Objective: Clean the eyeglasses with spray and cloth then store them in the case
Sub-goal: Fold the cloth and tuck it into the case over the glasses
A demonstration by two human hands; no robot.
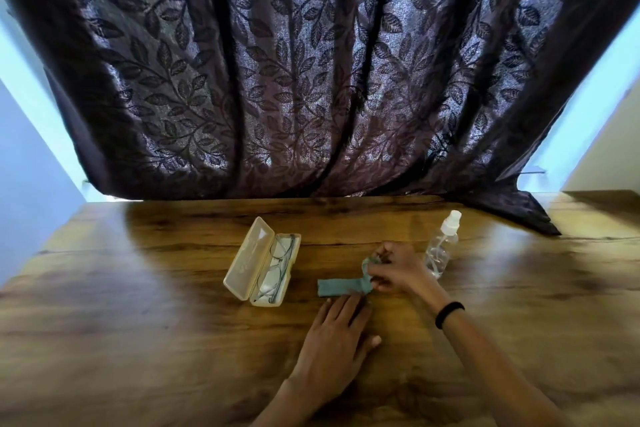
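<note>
The glasses (277, 267) lie folded inside the case (246, 260), which sits open on the tabletop (138, 322) left of centre, its pale lid tipped back to the left. The thin metal frame and clear lenses fill the tray from end to end.

Just right of the case lies the cloth (337, 288) — a teal strip folded narrow, flat along most of its length. Its right end is lifted and curled upward, pinched between the thumb and fingers (377, 267) of the right hand (398, 269). That hand's other fingers are bent inward around the raised end. A black band (449, 314) circles the right wrist.

The left hand (334, 340) lies palm down on the tabletop nearer the person. Its fingers (346, 305) are straight and close together, and their tips reach the cloth's near edge; it grips nothing.

A clear bottle (441, 246) with a white spray top stands upright just beyond the right hand, on its right side, and appears to be apart from it.

The tabletop is dark, glossy wood grain. Behind it hangs a dark curtain (311, 80) patterned with leaves — its lower right corner drapes onto the tabletop's far edge.
</note>
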